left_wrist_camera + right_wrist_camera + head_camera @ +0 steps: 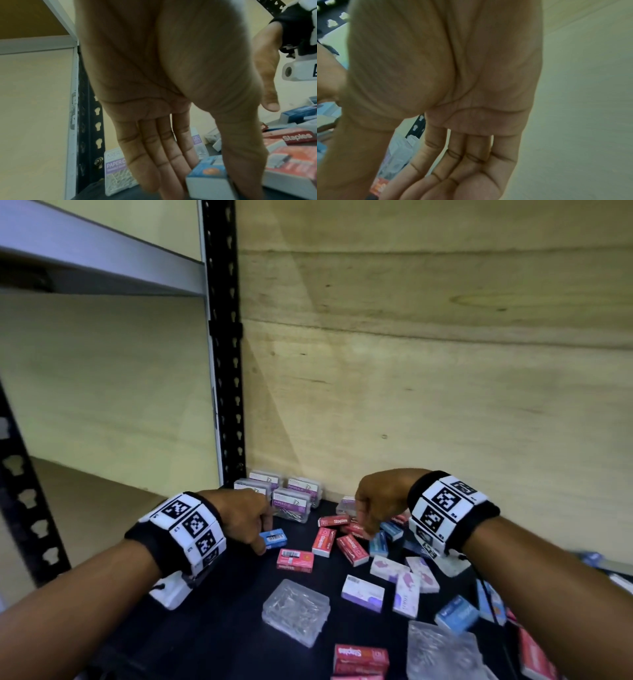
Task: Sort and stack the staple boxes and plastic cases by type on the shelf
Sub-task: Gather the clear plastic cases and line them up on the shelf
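The black shelf (219,621) carries the scatter: labelled paper-clip cases (291,503) grouped in the back corner, red, blue and purple staple boxes loose in front. The left hand (245,517) pinches a blue staple box (273,538) between thumb and straight fingers, low at the shelf. The right hand (378,505) hovers with fingers relaxed and apart over the red staple boxes (342,539) (holding nothing). Sorting is in hand; next, the blue box likely needs carrying to its own kind.
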Demonstrator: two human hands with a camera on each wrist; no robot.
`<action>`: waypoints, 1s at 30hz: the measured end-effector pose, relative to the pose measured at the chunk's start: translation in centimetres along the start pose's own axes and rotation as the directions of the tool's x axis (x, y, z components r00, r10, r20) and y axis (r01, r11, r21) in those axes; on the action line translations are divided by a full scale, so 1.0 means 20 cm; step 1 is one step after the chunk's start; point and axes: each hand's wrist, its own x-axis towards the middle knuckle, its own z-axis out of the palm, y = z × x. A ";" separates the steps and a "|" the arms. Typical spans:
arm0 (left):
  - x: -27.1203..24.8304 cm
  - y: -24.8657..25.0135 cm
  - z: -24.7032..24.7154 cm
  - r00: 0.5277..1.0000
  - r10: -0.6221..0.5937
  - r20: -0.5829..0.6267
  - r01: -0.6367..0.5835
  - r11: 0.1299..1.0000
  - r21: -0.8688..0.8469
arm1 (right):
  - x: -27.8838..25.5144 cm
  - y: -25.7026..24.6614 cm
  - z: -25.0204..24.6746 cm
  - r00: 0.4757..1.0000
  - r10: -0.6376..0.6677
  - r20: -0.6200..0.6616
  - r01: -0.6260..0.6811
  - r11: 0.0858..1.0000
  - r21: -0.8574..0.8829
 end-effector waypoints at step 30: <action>-0.04 0.27 -0.12 0.988 0.147 -0.053 -0.149 0.988 -0.043 | -0.07 0.21 0.15 1.000 -0.001 -0.029 0.002 1.000 0.005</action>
